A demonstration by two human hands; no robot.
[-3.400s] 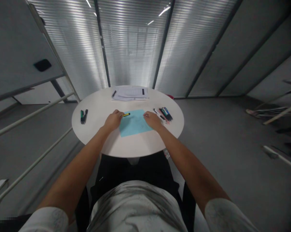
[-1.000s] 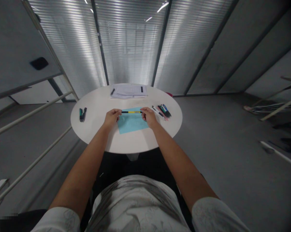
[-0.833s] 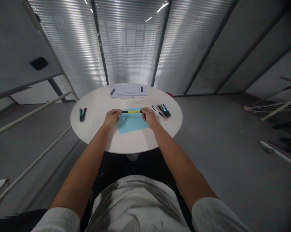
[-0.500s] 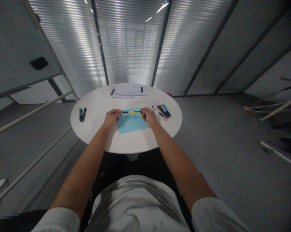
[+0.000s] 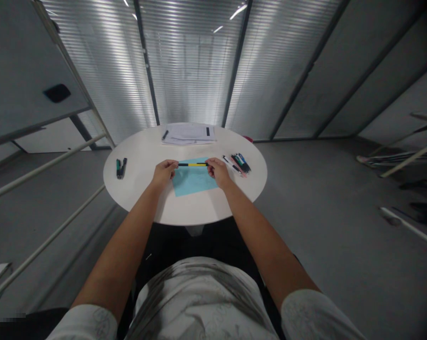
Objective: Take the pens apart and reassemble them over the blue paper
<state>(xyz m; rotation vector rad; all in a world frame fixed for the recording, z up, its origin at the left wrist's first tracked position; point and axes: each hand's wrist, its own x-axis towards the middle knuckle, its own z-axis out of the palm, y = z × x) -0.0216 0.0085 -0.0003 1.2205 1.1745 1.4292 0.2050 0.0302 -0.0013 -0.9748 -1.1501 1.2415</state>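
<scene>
In the head view, the left hand [image 5: 164, 173] and the right hand [image 5: 218, 172] are apart, with the pen [image 5: 192, 165] between them — fingertips pinching it at each end. It lies level across the far part of the blue sheet [image 5: 195, 183], on the table [image 5: 185, 215]; whether it touches the sheet, I cannot tell. The step in hand looks like a two-handed hold, the pen stretched crosswise. To the right, beside the right hand, lie a white pen [image 5: 231, 164] and a bunch of pens [image 5: 241, 162]; two markers [image 5: 121, 168] lie well to the left, papers [image 5: 188, 134] beyond. Any move from here, I judge, calls for both hands to travel together — or for one to release cleanly, without tipping the pen.
</scene>
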